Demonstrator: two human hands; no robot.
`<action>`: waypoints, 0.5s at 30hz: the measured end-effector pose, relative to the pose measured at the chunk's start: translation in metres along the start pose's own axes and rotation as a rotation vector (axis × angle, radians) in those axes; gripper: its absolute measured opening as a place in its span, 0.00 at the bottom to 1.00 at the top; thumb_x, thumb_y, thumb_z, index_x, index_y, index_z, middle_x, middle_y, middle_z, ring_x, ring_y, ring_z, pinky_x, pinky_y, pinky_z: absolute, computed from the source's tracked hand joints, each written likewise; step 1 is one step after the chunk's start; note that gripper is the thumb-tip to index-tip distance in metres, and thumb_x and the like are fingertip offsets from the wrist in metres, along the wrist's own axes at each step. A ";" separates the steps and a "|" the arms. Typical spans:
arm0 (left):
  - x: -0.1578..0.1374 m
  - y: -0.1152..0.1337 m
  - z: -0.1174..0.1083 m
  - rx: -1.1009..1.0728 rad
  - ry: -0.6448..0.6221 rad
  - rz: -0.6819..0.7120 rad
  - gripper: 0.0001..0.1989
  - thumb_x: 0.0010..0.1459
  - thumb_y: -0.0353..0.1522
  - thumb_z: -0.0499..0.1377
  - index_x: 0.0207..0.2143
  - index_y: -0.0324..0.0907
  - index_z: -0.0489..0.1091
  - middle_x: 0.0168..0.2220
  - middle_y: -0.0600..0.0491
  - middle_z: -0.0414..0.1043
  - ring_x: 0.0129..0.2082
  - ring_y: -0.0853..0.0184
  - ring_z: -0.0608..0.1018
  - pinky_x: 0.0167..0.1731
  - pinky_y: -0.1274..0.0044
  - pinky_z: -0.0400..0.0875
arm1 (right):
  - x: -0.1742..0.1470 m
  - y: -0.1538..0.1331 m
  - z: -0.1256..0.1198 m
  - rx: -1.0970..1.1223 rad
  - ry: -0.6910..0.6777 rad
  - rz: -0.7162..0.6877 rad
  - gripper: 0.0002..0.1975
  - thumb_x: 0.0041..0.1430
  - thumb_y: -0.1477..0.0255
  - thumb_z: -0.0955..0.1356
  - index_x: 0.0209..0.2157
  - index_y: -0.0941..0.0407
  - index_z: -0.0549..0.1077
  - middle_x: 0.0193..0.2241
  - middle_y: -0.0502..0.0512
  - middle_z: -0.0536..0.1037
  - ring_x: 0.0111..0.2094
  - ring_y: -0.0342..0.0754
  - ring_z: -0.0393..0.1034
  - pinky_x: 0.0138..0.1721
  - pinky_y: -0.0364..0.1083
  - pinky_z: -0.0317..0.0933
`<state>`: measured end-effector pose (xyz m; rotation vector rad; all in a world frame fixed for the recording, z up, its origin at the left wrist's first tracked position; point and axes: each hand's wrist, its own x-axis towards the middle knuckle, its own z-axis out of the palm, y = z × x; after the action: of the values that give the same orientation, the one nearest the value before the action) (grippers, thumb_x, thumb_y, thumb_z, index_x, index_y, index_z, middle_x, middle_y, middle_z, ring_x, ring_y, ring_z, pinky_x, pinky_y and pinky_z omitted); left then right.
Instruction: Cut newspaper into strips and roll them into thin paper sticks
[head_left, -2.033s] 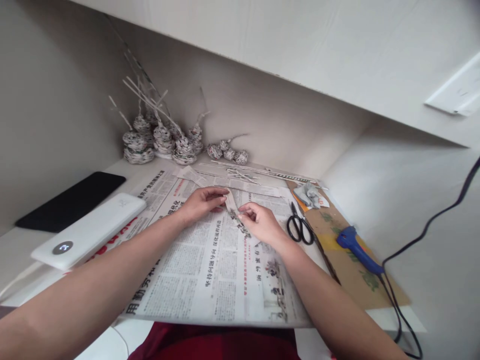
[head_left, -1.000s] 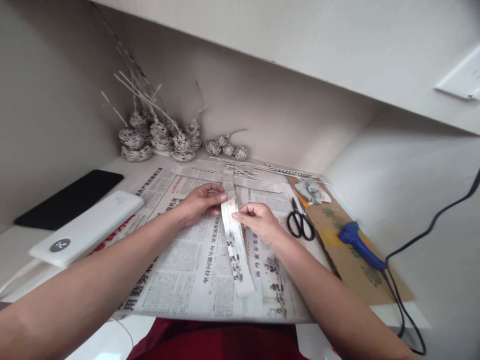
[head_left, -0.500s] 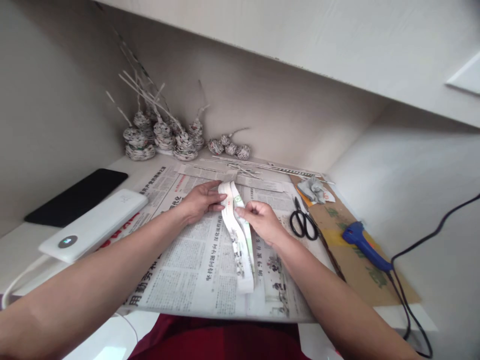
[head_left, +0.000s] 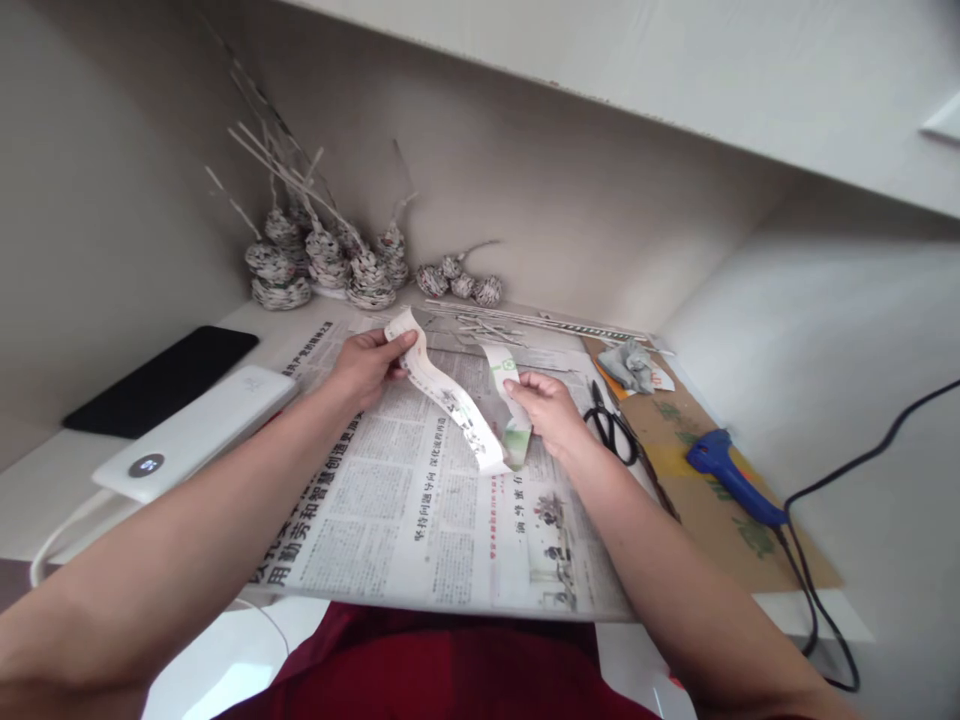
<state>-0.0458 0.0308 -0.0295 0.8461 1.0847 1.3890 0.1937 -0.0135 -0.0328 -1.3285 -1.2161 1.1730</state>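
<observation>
Between thumb and fingers, my left hand (head_left: 373,366) pinches the upper end of a printed paper strip (head_left: 452,398). That strip curves down to the right over the newspaper (head_left: 375,530). My right hand (head_left: 550,405) is closed on a second paper strip (head_left: 504,371), white with green print. The lower ends of the two strips come together near the middle of the sheet; whether they are joined I cannot tell. Black-handled scissors (head_left: 611,428) lie just right of my right hand, partly behind the wrist.
Woven paper gourd shapes (head_left: 371,280) and small woven balls (head_left: 487,290) stand along the back wall. Thin paper rods (head_left: 540,318) lie before them. A blue glue gun (head_left: 731,475) rests on cardboard (head_left: 675,440) at right. At left are a white power bank (head_left: 195,430) and a black phone (head_left: 161,380).
My hands have moved apart, the left one up and to the left, the right one slightly rightward. The strips, close together before, are now spread apart at the top, with their lower ends raised.
</observation>
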 end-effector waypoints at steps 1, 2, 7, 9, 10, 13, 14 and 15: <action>0.001 0.002 -0.002 0.007 0.017 0.011 0.09 0.46 0.32 0.68 0.27 0.35 0.73 0.21 0.55 0.71 0.15 0.77 0.67 0.11 0.85 0.58 | 0.000 0.000 -0.001 -0.007 -0.006 -0.003 0.14 0.42 0.61 0.73 0.25 0.56 0.71 0.19 0.47 0.71 0.18 0.40 0.60 0.20 0.41 0.54; 0.003 0.004 -0.004 0.017 0.027 0.014 0.10 0.46 0.33 0.68 0.26 0.36 0.72 0.19 0.56 0.70 0.14 0.77 0.65 0.10 0.85 0.55 | 0.001 0.001 -0.002 -0.016 -0.023 0.000 0.14 0.41 0.61 0.73 0.25 0.56 0.71 0.20 0.47 0.72 0.19 0.40 0.61 0.21 0.41 0.55; 0.010 0.012 -0.021 0.102 0.008 -0.036 0.16 0.46 0.40 0.68 0.25 0.38 0.68 0.12 0.60 0.62 0.08 0.79 0.57 0.07 0.85 0.47 | 0.002 -0.003 -0.012 -0.072 -0.183 0.086 0.16 0.39 0.61 0.75 0.24 0.57 0.70 0.19 0.46 0.72 0.18 0.40 0.62 0.20 0.40 0.55; 0.011 0.017 -0.028 0.144 -0.023 -0.082 0.17 0.46 0.41 0.68 0.25 0.38 0.68 0.11 0.60 0.60 0.07 0.79 0.57 0.06 0.85 0.46 | 0.004 -0.004 -0.018 -0.090 -0.227 0.136 0.17 0.39 0.61 0.75 0.25 0.57 0.70 0.17 0.46 0.72 0.16 0.40 0.61 0.18 0.40 0.54; 0.011 0.020 -0.032 0.162 -0.034 -0.105 0.17 0.46 0.41 0.68 0.25 0.37 0.68 0.10 0.60 0.59 0.07 0.79 0.56 0.06 0.86 0.46 | 0.005 -0.005 -0.021 -0.111 -0.243 0.158 0.18 0.38 0.61 0.76 0.25 0.57 0.70 0.17 0.46 0.72 0.16 0.39 0.60 0.17 0.39 0.53; 0.009 0.031 -0.039 0.207 -0.060 -0.167 0.17 0.48 0.40 0.67 0.22 0.38 0.67 0.08 0.60 0.55 0.06 0.79 0.55 0.07 0.86 0.46 | 0.007 -0.006 -0.030 -0.184 -0.278 0.230 0.18 0.38 0.61 0.76 0.26 0.57 0.71 0.18 0.47 0.73 0.15 0.39 0.61 0.15 0.38 0.50; 0.008 0.035 -0.041 0.220 -0.060 -0.193 0.17 0.50 0.40 0.66 0.21 0.38 0.66 0.07 0.60 0.54 0.06 0.78 0.55 0.07 0.85 0.47 | 0.008 -0.007 -0.032 -0.196 -0.284 0.251 0.18 0.38 0.61 0.76 0.27 0.57 0.71 0.19 0.48 0.74 0.15 0.39 0.62 0.15 0.38 0.51; 0.007 0.038 -0.042 0.230 -0.051 -0.221 0.17 0.51 0.41 0.65 0.21 0.38 0.66 0.07 0.60 0.54 0.06 0.78 0.55 0.07 0.84 0.47 | 0.009 -0.008 -0.034 -0.199 -0.284 0.263 0.18 0.38 0.61 0.76 0.27 0.57 0.71 0.19 0.48 0.75 0.16 0.40 0.62 0.16 0.38 0.51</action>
<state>-0.0985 0.0340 -0.0074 0.8920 1.2741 1.0676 0.2277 -0.0056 -0.0226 -1.5427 -1.4208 1.4979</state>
